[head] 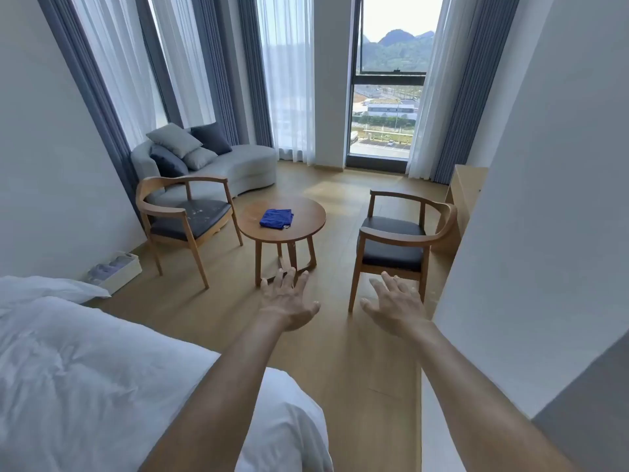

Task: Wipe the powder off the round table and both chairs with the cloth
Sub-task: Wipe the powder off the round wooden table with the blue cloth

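Plainly, the wiping has not begun. The left grip (pixel 289 299) and the right grip (pixel 394 303) are both released, fingers spread and straight, held out in the air above the wooden floor (pixel 340 352) and holding nothing. The folded blue cloth (pixel 276 218) lies well ahead of both grips, a little beyond and left of the left one, resting on top of the small round wooden counter (pixel 306 216), untouched. Faint pale marks show on that top beside the cloth, though they are too dim to read surely as powder. Farther ahead and to the left of the left grip stands the wooden armchair with the dark grey seat (pixel 190 216), and its cushion carries clear white specks. Just beyond the right grip is the second wooden armchair with a dark seat (pixel 394 240); whether powder lies on it cannot be told from here. By my reading everything remains: fetch the cloth, then wipe the counter and both chairs.
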### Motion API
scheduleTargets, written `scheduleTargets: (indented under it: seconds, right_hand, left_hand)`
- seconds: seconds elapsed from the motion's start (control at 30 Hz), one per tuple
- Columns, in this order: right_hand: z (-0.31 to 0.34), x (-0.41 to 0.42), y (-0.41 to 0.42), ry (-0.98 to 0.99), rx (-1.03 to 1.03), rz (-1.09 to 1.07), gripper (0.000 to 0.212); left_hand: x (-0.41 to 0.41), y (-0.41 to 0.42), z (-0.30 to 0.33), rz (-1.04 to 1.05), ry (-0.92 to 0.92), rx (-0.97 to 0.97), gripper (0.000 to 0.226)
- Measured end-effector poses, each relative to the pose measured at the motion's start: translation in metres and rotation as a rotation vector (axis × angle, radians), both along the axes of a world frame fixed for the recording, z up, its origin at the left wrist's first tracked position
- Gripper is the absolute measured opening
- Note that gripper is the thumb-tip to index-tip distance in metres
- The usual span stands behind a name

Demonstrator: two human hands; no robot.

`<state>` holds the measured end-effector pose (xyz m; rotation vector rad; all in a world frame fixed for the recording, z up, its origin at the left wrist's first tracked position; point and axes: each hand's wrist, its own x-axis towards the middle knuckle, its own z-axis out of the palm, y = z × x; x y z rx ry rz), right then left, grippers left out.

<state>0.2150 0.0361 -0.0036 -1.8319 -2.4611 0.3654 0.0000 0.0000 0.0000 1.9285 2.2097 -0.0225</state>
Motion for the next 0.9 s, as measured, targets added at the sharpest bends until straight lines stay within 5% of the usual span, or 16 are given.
scheduleTargets:
  seconds: [0.9]
  right_hand:
    - [-0.005, -0.135, 0.367, -0.062, -0.006, 0.08, 0.063]
  left_hand:
    - [-0.139, 0.346, -0.008, 0.207, -0.071, -0.067, 0.075]
